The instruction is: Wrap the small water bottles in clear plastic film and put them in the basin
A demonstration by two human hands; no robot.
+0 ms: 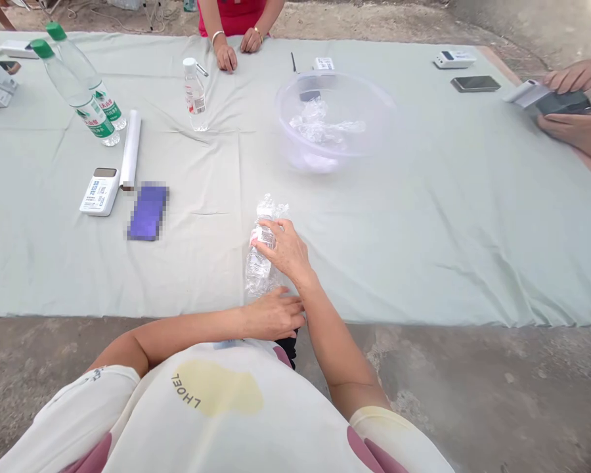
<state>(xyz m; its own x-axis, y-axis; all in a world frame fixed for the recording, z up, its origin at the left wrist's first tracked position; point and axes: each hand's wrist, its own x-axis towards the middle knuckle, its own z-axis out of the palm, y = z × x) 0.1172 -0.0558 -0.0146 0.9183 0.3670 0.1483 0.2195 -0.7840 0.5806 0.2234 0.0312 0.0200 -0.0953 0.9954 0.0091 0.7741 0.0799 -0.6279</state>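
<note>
A clear plastic bottle (259, 269), loosely covered in crinkled transparent plastic film, is at the table's near edge with its top pointing away from me. My right hand (286, 251) is closed over its middle, thumb and fingers curved against a small pink-and-white label. Some of the bottle is hidden under that hand. Just below the bottle's base, my left hand (276, 314) rests at the table edge beside my right wrist, palm down. Its fingers are stretched out and hold nothing that I can see.
A translucent basin (295, 152) with crumpled clear film stands ahead. To the left are green-capped bottles (96, 121), a white roll (131, 148), a white device (99, 192) and a blurred purple item (148, 211). A small bottle (195, 98) stands farther back. Other people's hands (571, 89) are across and right.
</note>
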